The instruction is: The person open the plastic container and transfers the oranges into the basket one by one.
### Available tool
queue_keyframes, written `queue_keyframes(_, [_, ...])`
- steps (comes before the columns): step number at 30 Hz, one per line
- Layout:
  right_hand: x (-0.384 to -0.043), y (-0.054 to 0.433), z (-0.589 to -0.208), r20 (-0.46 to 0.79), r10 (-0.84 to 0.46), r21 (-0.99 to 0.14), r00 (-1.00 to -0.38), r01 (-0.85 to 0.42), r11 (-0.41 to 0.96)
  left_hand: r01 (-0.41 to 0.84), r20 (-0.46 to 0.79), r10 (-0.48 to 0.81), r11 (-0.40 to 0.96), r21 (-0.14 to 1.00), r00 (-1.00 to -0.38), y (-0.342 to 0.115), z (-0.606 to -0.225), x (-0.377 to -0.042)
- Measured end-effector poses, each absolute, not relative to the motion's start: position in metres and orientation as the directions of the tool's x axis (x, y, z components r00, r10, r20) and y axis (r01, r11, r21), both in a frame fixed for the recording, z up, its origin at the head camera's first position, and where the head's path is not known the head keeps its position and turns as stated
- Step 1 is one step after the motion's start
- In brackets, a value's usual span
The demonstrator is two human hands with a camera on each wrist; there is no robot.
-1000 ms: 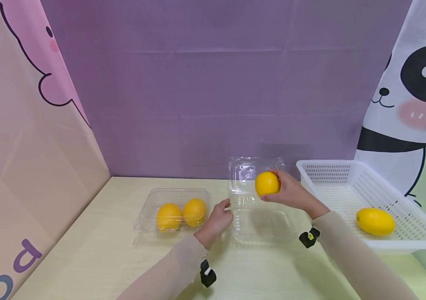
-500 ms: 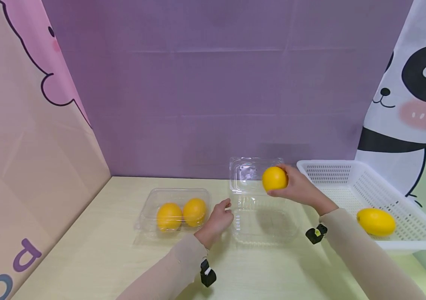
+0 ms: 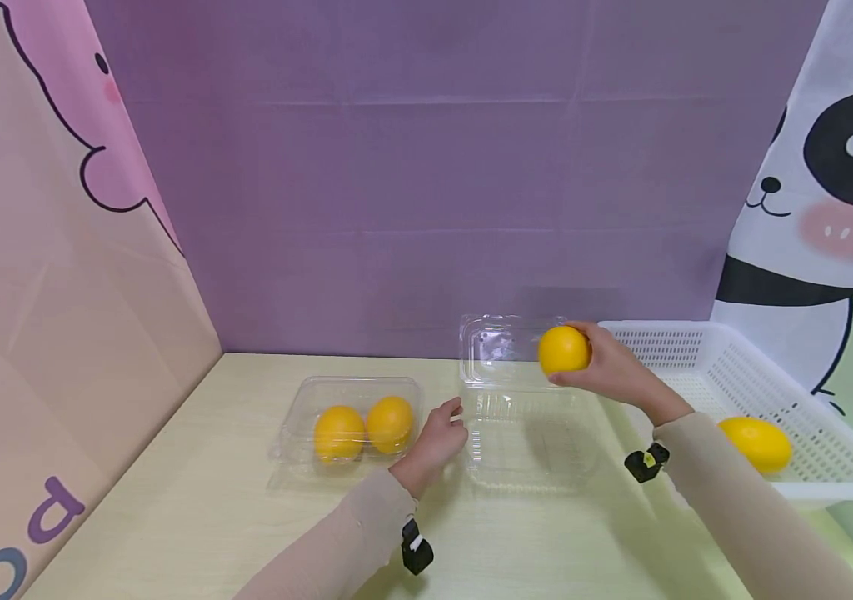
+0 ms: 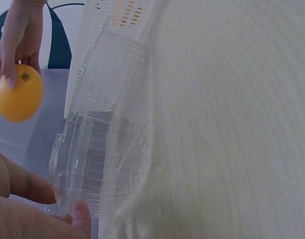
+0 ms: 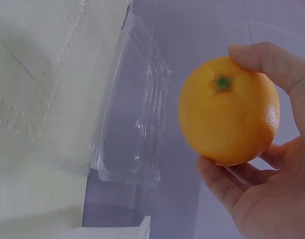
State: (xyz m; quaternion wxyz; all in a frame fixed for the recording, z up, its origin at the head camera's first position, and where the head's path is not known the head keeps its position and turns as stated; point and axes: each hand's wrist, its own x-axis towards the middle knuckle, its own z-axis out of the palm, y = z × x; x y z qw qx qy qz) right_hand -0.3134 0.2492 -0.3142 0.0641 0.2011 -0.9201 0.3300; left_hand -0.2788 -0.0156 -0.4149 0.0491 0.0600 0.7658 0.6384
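Observation:
My right hand (image 3: pixel 606 367) holds an orange (image 3: pixel 565 350) in the air, in front of the raised lid of a clear plastic clamshell box. The right wrist view shows thumb and fingers round the orange (image 5: pixel 227 114), its green star-shaped stem mark facing the camera. Below it, the open clamshell box (image 3: pixel 531 454) lies on the table, its lid (image 3: pixel 497 350) tipped back. At the box's left side is my left hand (image 3: pixel 436 437), fingers loosely bent. In the left wrist view its fingertips come right at the rim of the box (image 4: pixel 92 149).
To the left stands a closed clear box (image 3: pixel 302 433) with two oranges (image 3: pixel 339 433) inside. On the right, a white perforated basket (image 3: pixel 696 392) contains a yellow oval fruit (image 3: pixel 760 444), partly behind the right sleeve. A purple backdrop (image 3: pixel 426 183) closes off the table's back edge.
My right hand has carried the orange a little up and to the right, toward the basket. The left hand, the boxes and the basket stay where they were.

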Motion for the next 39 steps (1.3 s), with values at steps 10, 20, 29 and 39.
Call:
queue_keyframes(10, [-0.313,0.258,-0.307,0.247,-0.307,-0.584,-0.919,-0.394,0.710,0.033,0.008,0.154,0.160,0.987,-0.988,-0.016,-0.415,-0.278])
queue_keyframes(20, [-0.313,0.270,-0.302,0.253,-0.302,-0.567,-0.919,-0.393,0.724,0.022,-0.004,0.157,0.163,0.986,-0.988,-0.016,-0.414,-0.277])
queue_keyframes(29, [-0.314,0.282,-0.299,0.247,-0.276,-0.541,-0.929,-0.369,0.756,0.015,-0.011,0.158,0.164,0.986,-0.987,-0.016,-0.415,-0.277])
queue_keyframes(39, [-0.316,0.295,-0.297,0.255,-0.261,-0.517,-0.931,-0.360,0.777,0.015,-0.010,0.151,0.163,0.987,-0.988,-0.015,-0.415,-0.277])
